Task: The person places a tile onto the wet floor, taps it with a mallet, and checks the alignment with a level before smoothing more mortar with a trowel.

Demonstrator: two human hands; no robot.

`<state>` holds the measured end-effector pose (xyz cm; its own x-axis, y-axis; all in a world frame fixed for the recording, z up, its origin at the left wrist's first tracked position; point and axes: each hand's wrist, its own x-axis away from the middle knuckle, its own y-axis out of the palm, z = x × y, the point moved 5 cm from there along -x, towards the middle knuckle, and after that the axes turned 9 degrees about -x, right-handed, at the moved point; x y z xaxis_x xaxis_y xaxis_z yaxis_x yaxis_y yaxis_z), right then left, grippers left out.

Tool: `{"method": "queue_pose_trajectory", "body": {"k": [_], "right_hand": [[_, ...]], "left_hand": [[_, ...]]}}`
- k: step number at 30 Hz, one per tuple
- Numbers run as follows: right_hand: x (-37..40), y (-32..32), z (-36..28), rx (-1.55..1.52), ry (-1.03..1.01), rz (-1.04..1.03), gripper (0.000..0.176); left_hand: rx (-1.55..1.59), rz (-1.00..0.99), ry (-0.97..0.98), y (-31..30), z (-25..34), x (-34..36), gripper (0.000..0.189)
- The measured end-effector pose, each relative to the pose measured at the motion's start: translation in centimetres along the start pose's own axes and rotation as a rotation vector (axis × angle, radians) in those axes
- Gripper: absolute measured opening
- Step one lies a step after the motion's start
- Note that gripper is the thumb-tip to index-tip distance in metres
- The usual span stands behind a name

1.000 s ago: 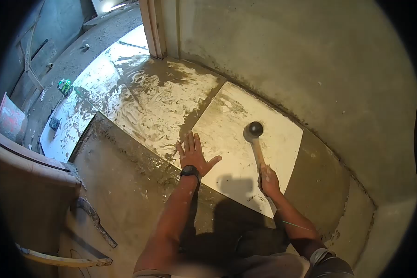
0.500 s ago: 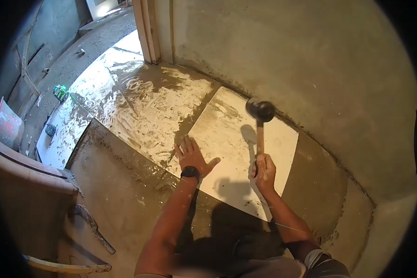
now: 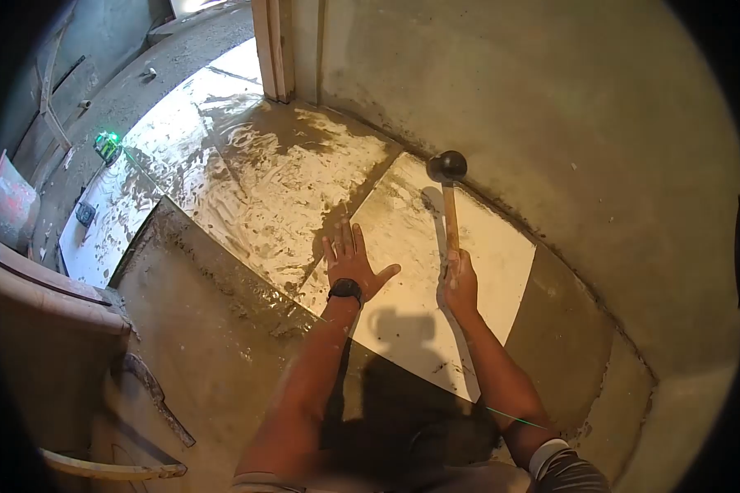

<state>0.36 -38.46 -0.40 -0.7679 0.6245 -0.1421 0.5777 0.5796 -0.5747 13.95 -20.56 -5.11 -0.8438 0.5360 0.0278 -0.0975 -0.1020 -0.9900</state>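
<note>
My right hand [image 3: 460,283] is closed around the wooden handle of a rubber mallet [image 3: 447,168]. Its black head is over the far edge of a pale floor tile [image 3: 501,271], close to the wall, and its shadow falls on the tile. Fingers spread, my left hand [image 3: 356,267] lies flat on the same tile near its left edge, reaching toward the joint. A black watch [image 3: 344,289] is on the left wrist. Beyond that joint lie tiles smeared with wet grey mortar [image 3: 279,193].
A wall [image 3: 518,90] borders the tile's far side, meeting a door frame [image 3: 273,49]. Far left are a device with a green light [image 3: 107,146], a small dark device [image 3: 85,214] and a stained bucket [image 3: 12,201]. A dark, long-handled tool [image 3: 160,394] lies lower left on the grey floor.
The mallet head has moved up and slightly left in view, toward the wall side of the tile. My left hand has shifted a little right and up, still spread on the tile.
</note>
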Motion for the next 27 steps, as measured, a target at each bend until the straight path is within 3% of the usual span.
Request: {"method": "queue_pose_trajectory", "body": {"k": [2, 6, 7, 14, 17, 19, 22, 27], "right_hand": [[0.3, 0.6, 1.1, 0.044, 0.080, -0.008, 0.042], [0.7, 0.6, 1.8, 0.065, -0.061, 0.018, 0.041], [0.8, 0.3, 1.9, -0.040, 0.106, -0.018, 0.042], [1.4, 0.0, 2.5, 0.084, 0.022, -0.044, 0.042], [1.7, -0.2, 2.5, 0.086, 0.135, -0.053, 0.042], [2.0, 0.4, 3.0, 0.249, 0.163, -0.175, 0.043], [2.3, -0.6, 1.2, 0.067, 0.050, -0.088, 0.045], [3.6, -0.2, 2.2, 0.143, 0.098, -0.103, 0.046]], "left_hand": [[0.006, 0.011, 0.001, 0.3, 0.0, 0.1, 0.125], [0.014, 0.022, 0.006, 0.3, 0.1, 0.2, 0.124], [0.012, 0.023, 0.007, 0.3, 0.0, 0.1, 0.124], [0.027, 0.016, 0.004, 0.2, 0.0, 0.0, 0.124], [0.013, 0.011, -0.001, -0.1, 0.1, 0.1, 0.124], [0.010, -0.036, 0.000, 0.1, 0.0, 0.0, 0.124], [0.013, -0.041, -0.001, 0.1, 0.0, 0.1, 0.124], [0.017, 0.003, -0.001, 0.5, -0.1, 0.1, 0.124]]}}
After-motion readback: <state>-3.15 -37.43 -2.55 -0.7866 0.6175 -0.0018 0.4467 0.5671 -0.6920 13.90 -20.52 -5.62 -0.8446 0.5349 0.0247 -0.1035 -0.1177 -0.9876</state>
